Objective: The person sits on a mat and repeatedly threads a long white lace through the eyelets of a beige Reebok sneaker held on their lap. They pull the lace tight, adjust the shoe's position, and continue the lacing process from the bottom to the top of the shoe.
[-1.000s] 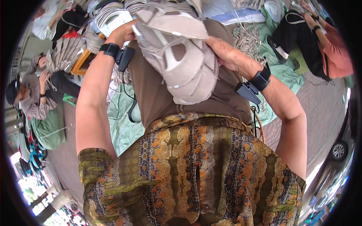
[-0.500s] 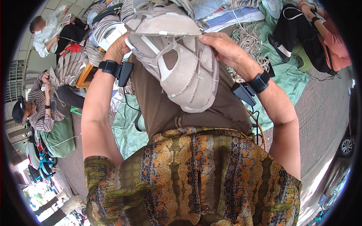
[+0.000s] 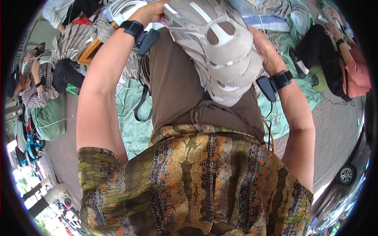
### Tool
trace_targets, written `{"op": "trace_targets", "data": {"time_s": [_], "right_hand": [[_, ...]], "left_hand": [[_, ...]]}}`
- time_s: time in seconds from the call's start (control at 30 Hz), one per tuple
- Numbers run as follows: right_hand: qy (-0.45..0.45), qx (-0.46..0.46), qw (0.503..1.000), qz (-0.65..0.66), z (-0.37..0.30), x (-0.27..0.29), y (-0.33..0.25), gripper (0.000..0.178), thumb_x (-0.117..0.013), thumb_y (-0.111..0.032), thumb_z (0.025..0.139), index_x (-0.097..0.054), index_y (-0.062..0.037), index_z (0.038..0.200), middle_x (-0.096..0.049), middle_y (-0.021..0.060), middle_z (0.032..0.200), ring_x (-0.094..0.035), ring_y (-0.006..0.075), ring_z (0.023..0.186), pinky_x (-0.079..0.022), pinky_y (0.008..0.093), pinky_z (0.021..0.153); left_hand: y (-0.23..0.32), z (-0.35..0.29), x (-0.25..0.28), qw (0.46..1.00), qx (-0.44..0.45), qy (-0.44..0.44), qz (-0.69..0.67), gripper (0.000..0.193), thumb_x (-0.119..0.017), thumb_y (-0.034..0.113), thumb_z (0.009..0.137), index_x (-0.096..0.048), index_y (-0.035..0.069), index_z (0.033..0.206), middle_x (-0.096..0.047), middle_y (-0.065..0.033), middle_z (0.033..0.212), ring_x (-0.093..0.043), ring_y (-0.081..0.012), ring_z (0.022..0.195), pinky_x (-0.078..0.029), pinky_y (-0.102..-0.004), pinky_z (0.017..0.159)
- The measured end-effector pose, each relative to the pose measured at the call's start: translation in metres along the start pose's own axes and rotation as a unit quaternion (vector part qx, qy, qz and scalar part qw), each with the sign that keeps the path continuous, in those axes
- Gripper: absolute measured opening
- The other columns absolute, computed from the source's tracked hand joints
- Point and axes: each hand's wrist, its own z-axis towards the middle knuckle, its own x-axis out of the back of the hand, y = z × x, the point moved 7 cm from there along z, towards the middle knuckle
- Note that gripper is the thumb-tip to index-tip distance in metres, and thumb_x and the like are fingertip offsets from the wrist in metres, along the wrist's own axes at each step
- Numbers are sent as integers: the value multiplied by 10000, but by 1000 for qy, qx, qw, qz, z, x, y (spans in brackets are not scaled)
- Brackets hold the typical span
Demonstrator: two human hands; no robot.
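Observation:
A bundle of grey-beige shoe uppers [image 3: 232,59] hangs over my lap, several toe ends layered over one another, with mesh windows and pale strips. The top of the bundle runs out of view. My left hand [image 3: 154,12] grips its upper left edge, fingers curled in. Along the right side, my right hand [image 3: 264,49] holds the bundle, its fingers mostly hidden behind the uppers. Below lie my brown trousers [image 3: 173,74].
Fanned grey uppers [image 3: 73,41] sit at the left beside a wooden frame [image 3: 89,51]. A green sheet [image 3: 132,114] covers the ground. One person in checks [image 3: 41,88] sits left, another in pink [image 3: 354,70] right. A parked car [image 3: 344,185] stands far right.
The bundle has turned and shifted up and right, now showing several layered toe ends. My left hand moved up and right with it; my right hand slid lower along the side.

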Motion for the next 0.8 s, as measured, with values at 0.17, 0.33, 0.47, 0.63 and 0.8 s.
{"op": "trace_targets", "data": {"time_s": [0.17, 0.33, 0.47, 0.63, 0.8], "right_hand": [[-6, 35, 993, -110, 17, 2, -10, 463, -418, -332, 1011, -479, 1, 1327, -551, 79, 1288, -542, 152, 1120, -416, 291, 995], [-9, 37, 972, -233, 50, 29, -9, 462, -436, -323, 1010, -465, 0, 1338, -551, 86, 1289, -540, 171, 1144, -445, 316, 978], [-62, 144, 916, -369, 44, 47, -5, 448, -442, -289, 1006, -449, 1, 1347, -560, 116, 1274, -548, 206, 1144, -443, 321, 979], [132, 194, 759, -607, -3, 44, -22, 282, -545, -138, 938, -585, 3, 1178, -641, 190, 1043, -643, 301, 901, -497, 340, 763], [-16, 386, 694, -607, -94, -65, -84, 242, -577, -23, 822, -606, 5, 1061, -644, 167, 967, -629, 347, 816, -510, 398, 699]], "left_hand": [[23, -19, -24, 994, -37, 30, 95, 434, -590, 435, 840, -658, 67, 1058, -695, -93, 958, -678, -224, 778, -575, -400, 618], [19, -12, -26, 988, -126, -24, 89, 336, -662, 315, 787, -678, 59, 1004, -694, -72, 919, -675, -185, 744, -561, -341, 602], [34, -7, -45, 914, -325, -74, 233, 429, -757, 39, 614, -651, 10, 1029, -678, -131, 918, -662, -304, 820, -551, -376, 682], [27, 2, -75, 964, -250, -33, -81, 420, -722, 61, 711, -608, -14, 1108, -669, -137, 1005, -664, -268, 871, -547, -357, 773], [12, -47, -89, 953, -139, 17, -270, 340, -578, 144, 877, -574, -60, 1149, -660, -147, 1048, -668, -207, 890, -550, -347, 795]]}}
